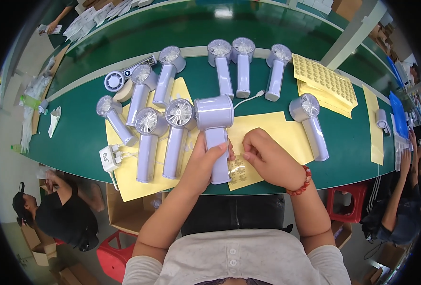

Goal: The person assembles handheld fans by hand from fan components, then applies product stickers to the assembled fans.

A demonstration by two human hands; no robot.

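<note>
Lilac fan (pixel 214 113) is at frame centre, your left hand (pixel 202 164) wrapped round its handle (pixel 219 166); brace it firmly against twisting beside your right hand (pixel 271 157), fingers curled nearly closed, whose hold, if any, I cannot tell.

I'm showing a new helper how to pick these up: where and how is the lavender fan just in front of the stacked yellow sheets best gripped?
Probably around the middle of its handle, with the right hand coming from the near side. The handle is long, slim and uncovered, and reaches toward the person; the wider, round head sits farther away.
</note>
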